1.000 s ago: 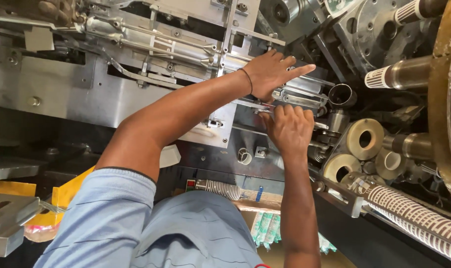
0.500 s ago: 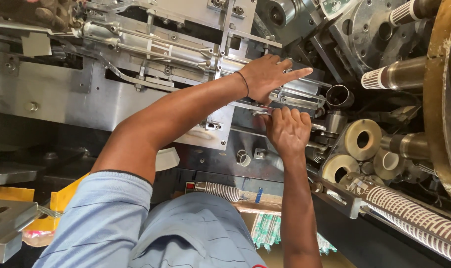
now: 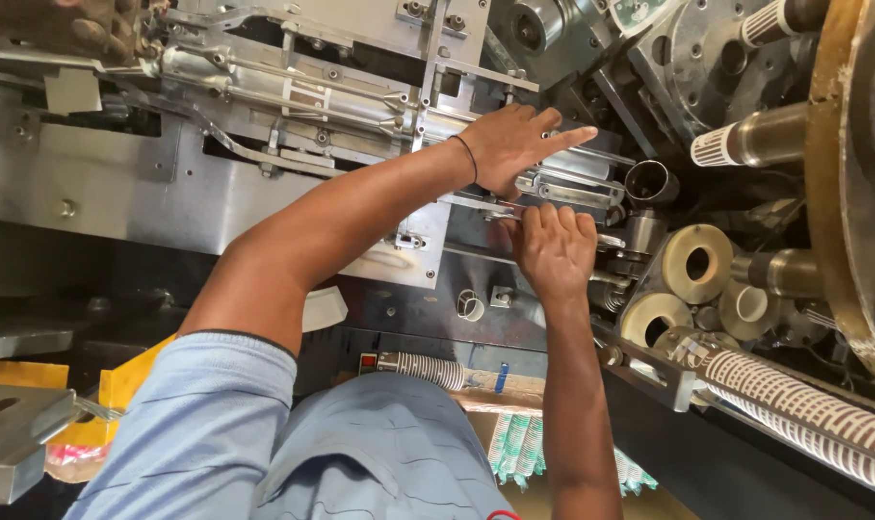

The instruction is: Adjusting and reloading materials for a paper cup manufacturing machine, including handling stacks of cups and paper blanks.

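Metal bracket [image 3: 562, 188] is sitting mid-machine, beside the open steel tube [image 3: 651, 180]; left hand [image 3: 519, 144] is lying flat on it, fingers together and stretched out, while right hand [image 3: 556, 248] is curling just beneath, fingers pinching a thin metal strip [image 3: 476, 202].

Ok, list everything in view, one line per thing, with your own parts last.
machine frame: one, grey metal plate, left and centre.
metal rods: several, silver, top centre.
steel tube: one, open-ended, right of the upper hand.
cream rollers: three, cream, right of centre.
large wheel: one, brownish rim, far right.
stacked paper cups: one long row, white with brown stripes, lower right.
yellow part: one, lower left.
blue shirt: one, bottom centre.
left hand: flat on the mechanism, dark wristband.
right hand: fingers curled just below it.
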